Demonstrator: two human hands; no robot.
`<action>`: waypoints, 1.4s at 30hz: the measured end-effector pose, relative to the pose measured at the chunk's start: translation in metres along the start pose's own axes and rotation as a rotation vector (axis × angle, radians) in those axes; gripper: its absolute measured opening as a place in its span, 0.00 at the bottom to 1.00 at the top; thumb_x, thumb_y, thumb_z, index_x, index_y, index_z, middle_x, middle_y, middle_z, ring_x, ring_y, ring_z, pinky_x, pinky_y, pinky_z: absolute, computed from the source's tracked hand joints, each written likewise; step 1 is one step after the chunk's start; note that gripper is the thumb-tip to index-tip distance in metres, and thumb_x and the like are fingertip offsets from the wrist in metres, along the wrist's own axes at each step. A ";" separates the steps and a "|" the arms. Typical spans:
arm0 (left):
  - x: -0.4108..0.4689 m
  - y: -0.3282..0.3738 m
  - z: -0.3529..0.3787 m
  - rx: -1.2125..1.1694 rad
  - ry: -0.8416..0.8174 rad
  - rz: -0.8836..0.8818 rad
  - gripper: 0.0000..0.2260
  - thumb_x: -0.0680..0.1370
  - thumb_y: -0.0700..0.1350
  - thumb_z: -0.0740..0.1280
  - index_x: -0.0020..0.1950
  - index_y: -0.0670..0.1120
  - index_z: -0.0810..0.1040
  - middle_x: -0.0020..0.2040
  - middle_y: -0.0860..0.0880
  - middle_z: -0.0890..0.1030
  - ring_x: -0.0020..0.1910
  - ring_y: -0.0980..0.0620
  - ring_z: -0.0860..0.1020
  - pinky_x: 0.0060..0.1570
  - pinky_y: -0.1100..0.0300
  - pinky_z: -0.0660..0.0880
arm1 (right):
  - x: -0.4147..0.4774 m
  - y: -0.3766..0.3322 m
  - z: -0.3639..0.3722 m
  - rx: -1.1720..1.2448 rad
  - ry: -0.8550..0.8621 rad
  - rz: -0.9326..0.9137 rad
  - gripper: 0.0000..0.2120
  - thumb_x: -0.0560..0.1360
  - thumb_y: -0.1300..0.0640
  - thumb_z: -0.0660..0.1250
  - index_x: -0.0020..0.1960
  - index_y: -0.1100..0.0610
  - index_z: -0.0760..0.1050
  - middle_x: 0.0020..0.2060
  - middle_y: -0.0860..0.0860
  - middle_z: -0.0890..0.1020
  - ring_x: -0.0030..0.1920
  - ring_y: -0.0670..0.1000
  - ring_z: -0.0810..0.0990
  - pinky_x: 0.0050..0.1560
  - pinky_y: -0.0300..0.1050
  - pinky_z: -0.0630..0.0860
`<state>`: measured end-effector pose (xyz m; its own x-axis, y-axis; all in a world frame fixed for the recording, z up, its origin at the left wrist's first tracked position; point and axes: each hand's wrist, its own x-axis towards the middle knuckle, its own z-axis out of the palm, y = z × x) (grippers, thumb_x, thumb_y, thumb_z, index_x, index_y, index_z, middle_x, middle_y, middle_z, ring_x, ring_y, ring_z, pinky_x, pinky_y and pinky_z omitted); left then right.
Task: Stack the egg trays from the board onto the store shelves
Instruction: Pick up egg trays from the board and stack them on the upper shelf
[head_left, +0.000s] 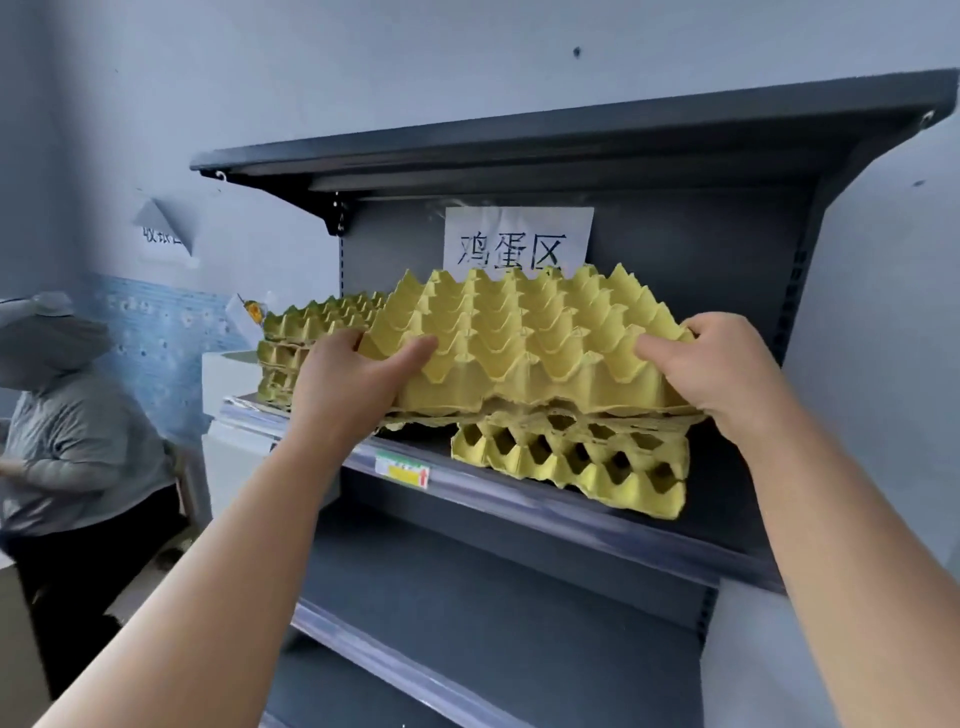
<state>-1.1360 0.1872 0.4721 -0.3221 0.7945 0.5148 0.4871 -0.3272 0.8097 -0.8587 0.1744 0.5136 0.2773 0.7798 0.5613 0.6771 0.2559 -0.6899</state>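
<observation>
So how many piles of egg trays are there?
3: the held pile in left hand and right hand, a lower pile on the shelf beneath, a left pile farther along. Others may hide behind.

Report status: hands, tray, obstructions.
Left hand, right hand grip yellow moulded-pulp egg tray. Tray above lower yellow tray stack on grey metal shelf. Another stack left.

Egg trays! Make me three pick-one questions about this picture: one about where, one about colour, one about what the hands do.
1. Where is the paper sign? A on the floor; B on the shelf's back panel; C in a hand.
2. What colour is the top egg tray? A yellow; B blue; C red.
3. Who grips the top egg tray? A nobody; B one hand; C the left hand and the right hand together.
Answers: B, it hangs behind the top egg tray; A, its pulp is yellow; C, fingers curl over its opposite ends.
</observation>
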 end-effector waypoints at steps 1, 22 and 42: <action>0.007 0.001 0.010 -0.006 -0.025 0.006 0.44 0.57 0.76 0.66 0.59 0.43 0.78 0.48 0.48 0.83 0.48 0.47 0.81 0.52 0.47 0.78 | 0.008 0.005 -0.001 -0.023 0.007 0.007 0.20 0.68 0.52 0.70 0.31 0.57 0.59 0.28 0.53 0.61 0.28 0.51 0.60 0.28 0.43 0.55; 0.125 -0.033 0.138 -0.059 -0.190 0.061 0.41 0.66 0.65 0.72 0.71 0.43 0.69 0.59 0.46 0.79 0.55 0.48 0.78 0.54 0.53 0.75 | 0.088 0.057 0.041 -0.209 0.098 0.281 0.23 0.70 0.51 0.67 0.28 0.54 0.54 0.23 0.47 0.57 0.23 0.48 0.56 0.26 0.40 0.54; 0.094 -0.018 0.122 0.166 -0.091 0.674 0.21 0.75 0.57 0.63 0.59 0.44 0.80 0.53 0.46 0.81 0.52 0.42 0.77 0.50 0.52 0.72 | 0.033 0.027 0.041 -0.579 0.218 0.051 0.23 0.76 0.43 0.63 0.66 0.54 0.74 0.61 0.51 0.78 0.56 0.53 0.77 0.47 0.44 0.71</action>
<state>-1.0760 0.3304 0.4720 0.1593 0.4882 0.8581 0.6767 -0.6869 0.2651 -0.8593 0.2305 0.4953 0.4108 0.6328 0.6564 0.9022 -0.1781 -0.3929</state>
